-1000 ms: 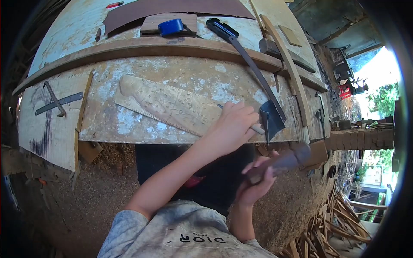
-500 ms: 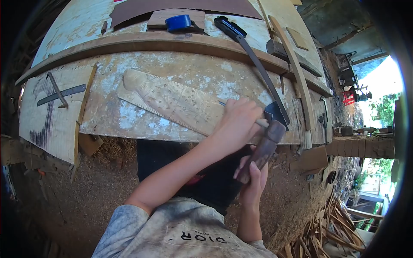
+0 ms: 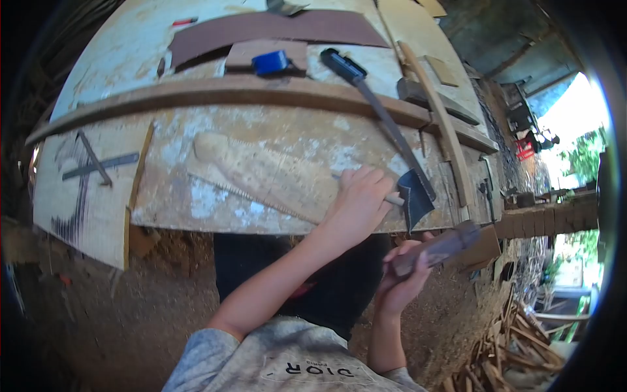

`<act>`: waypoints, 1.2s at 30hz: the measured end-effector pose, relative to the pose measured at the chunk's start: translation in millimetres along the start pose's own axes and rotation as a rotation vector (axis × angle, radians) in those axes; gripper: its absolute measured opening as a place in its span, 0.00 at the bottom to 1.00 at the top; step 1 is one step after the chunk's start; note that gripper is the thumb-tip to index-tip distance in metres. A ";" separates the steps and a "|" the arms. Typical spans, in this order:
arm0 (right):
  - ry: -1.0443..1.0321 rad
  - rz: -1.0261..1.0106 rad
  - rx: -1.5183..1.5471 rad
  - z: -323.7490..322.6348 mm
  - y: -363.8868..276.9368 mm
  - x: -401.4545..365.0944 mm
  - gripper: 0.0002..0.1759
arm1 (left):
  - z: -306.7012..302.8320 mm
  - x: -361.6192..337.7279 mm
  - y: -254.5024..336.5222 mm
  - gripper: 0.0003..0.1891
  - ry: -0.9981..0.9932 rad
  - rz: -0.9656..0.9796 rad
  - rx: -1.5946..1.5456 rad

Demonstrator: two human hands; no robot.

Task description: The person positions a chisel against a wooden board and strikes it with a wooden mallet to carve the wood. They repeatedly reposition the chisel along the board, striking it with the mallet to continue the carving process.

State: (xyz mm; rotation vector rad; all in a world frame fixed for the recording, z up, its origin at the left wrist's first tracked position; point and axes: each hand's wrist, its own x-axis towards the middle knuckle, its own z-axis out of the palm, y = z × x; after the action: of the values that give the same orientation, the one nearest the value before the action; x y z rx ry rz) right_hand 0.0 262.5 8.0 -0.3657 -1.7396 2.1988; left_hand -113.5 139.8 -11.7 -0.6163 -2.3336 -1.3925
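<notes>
My left hand is closed round a chisel. Its handle end sticks out on the right, and its thin blade points left onto a pale carved wooden piece. That piece lies slantwise on the workbench, with small notches along its edges and pits in its surface. Beyond the bench's front edge, my right hand grips a dark wooden mallet. The mallet's head points up and to the right, apart from the chisel handle. A curved dark sheet lies right of the left hand.
A long wooden strip crosses the bench. Behind it are a blue tape measure and a brown sheet. A long black-handled tool slants across. On a board at left lies a bevel gauge. Scrap wood is piled at right.
My right hand has swung the mallet right and away from the chisel handle. The left hand keeps its hold at the carved piece. The view has tilted, so the bench appears lower.
</notes>
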 end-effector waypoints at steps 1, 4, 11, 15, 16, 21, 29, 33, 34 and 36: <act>0.021 0.015 -0.002 -1.0 1.0 -3.1 0.31 | 1.1 0.5 -1.2 0.12 0.005 0.000 0.032; -0.258 0.260 -0.083 -17.0 -10.9 -0.2 0.26 | 0.1 4.8 -0.9 0.13 -0.008 0.017 0.051; -0.320 0.276 -0.060 -14.5 5.2 -4.1 0.21 | -1.4 8.1 0.8 0.13 -0.073 0.024 0.133; -0.150 0.177 0.075 -12.7 -9.9 -4.8 0.23 | -1.5 6.8 4.2 0.12 -0.064 0.015 0.138; -0.086 0.113 0.146 -8.7 -9.8 -3.2 0.22 | -1.7 6.0 3.6 0.12 -0.058 0.014 0.143; 0.056 -0.069 0.298 -11.4 -18.1 1.1 0.24 | -1.1 6.0 3.9 0.13 -0.072 0.017 0.164; 0.307 -0.409 0.310 -12.3 -42.4 8.1 0.26 | -3.3 6.7 9.1 0.11 -0.061 0.025 0.141; 0.051 -0.053 0.186 1.7 15.8 -15.9 0.24 | -0.2 6.1 4.8 0.06 -0.027 0.015 0.108; -0.069 0.078 0.168 0.4 15.5 -15.8 0.22 | -1.3 7.1 5.1 0.06 -0.022 0.014 0.104; -0.301 0.343 0.133 -7.6 12.4 -19.3 0.19 | -3.3 7.2 6.7 0.07 -0.022 0.012 0.094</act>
State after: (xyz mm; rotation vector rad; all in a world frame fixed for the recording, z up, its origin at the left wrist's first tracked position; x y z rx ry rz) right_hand 19.6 259.0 -5.6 -0.3351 -1.7706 2.7201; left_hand -115.7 141.0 -1.6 -0.6194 -2.3928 -1.2692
